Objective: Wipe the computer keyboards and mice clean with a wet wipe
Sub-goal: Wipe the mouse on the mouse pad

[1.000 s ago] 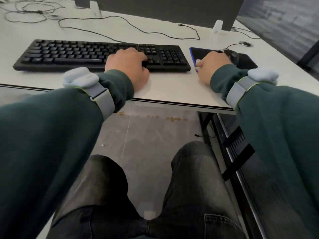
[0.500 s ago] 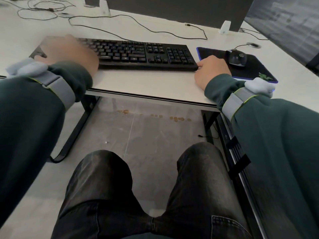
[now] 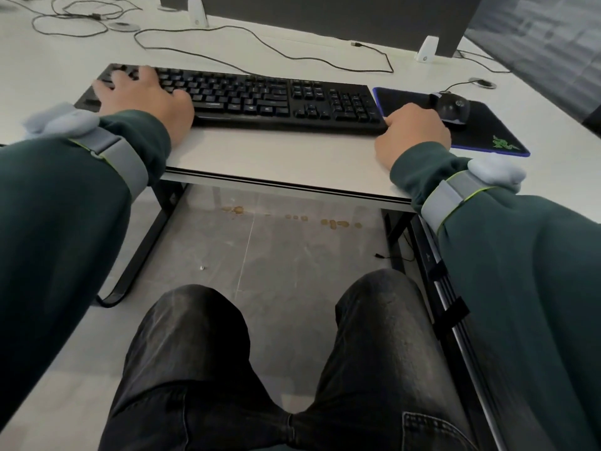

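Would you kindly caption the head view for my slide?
Left hand on the black keyboard; right hand beside the mouse on its pad.

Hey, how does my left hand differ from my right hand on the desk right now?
The left hand lies flat, fingers spread, on the left end of the keyboard; the right hand is curled like a fist. The left hand covers keys, while the right hand sits past the keyboard's right end, at the corner of the mouse pad, near the mouse. Both come out of dark green sleeves.
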